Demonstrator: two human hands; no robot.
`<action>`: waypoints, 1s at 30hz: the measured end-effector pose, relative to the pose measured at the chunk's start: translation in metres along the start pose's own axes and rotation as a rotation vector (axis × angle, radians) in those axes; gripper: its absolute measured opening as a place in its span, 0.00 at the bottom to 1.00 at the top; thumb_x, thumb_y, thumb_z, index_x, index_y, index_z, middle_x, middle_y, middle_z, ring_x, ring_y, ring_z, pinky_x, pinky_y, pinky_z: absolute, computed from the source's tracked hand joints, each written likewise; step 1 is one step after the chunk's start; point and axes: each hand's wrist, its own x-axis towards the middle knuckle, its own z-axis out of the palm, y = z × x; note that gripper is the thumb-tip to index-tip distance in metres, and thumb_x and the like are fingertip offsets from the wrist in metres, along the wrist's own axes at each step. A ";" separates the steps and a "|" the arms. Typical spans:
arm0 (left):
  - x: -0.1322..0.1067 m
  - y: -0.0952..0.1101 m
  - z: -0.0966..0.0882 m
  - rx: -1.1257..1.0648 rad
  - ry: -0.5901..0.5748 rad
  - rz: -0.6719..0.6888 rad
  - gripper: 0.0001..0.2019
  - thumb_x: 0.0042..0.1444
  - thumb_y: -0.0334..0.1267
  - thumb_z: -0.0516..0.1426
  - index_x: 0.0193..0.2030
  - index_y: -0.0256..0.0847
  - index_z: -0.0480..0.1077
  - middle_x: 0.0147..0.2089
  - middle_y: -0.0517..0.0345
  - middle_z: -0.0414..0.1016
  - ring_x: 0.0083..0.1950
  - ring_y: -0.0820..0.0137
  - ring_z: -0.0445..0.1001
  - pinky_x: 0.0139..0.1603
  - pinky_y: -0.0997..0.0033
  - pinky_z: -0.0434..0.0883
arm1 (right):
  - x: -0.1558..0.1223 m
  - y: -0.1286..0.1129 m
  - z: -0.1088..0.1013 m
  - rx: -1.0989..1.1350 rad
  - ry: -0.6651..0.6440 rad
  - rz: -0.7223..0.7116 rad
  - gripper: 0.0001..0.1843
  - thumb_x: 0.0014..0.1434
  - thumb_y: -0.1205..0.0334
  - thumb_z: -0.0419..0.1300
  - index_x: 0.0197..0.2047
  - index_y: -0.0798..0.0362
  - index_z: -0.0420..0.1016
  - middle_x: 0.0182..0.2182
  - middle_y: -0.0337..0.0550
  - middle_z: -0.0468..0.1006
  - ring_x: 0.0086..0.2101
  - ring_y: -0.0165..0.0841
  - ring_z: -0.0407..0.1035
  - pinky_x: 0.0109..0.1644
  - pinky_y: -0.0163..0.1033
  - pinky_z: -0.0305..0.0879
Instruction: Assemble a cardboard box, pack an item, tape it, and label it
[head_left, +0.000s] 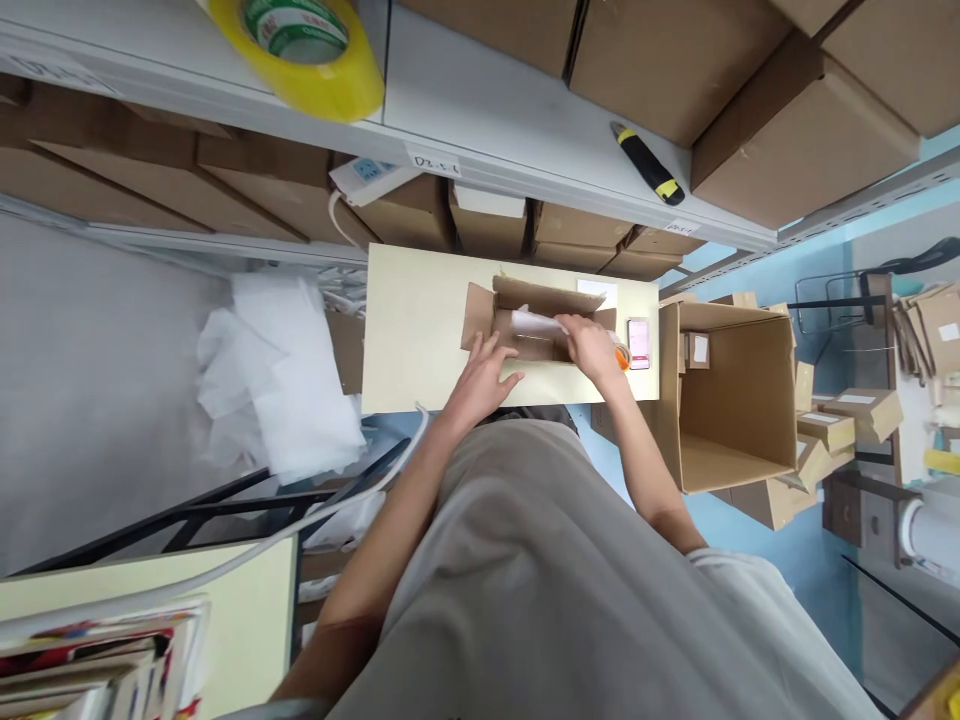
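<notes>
An opened cardboard box (477,318) lies on the pale yellow table (420,300) in front of me, its flaps raised. My left hand (484,375) rests at the box's near left edge, fingers spread. With my right hand (590,347) I grip the end of a white rolled or wrapped piece (534,323) inside the box; whether it is paper or foam sheet I cannot tell. Just right of that hand sit an orange tape roll (622,356), partly covered, and a phone (638,343) with its screen lit.
A large open carton (739,400) stands right of the table, with small boxes (847,420) beyond it. Overhead, a metal shelf (480,100) carries yellow tape (337,75), a utility knife (646,165) and cartons. White sheets (292,370) hang at left; a white cable (360,495) crosses near my left arm.
</notes>
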 end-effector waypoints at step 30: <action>-0.001 -0.019 0.007 -0.043 0.311 0.014 0.42 0.67 0.51 0.67 0.82 0.40 0.60 0.77 0.33 0.76 0.80 0.42 0.72 0.85 0.33 0.64 | -0.074 0.049 0.071 0.462 0.187 0.164 0.48 0.64 0.47 0.80 0.80 0.51 0.72 0.74 0.61 0.79 0.76 0.58 0.69 0.83 0.66 0.64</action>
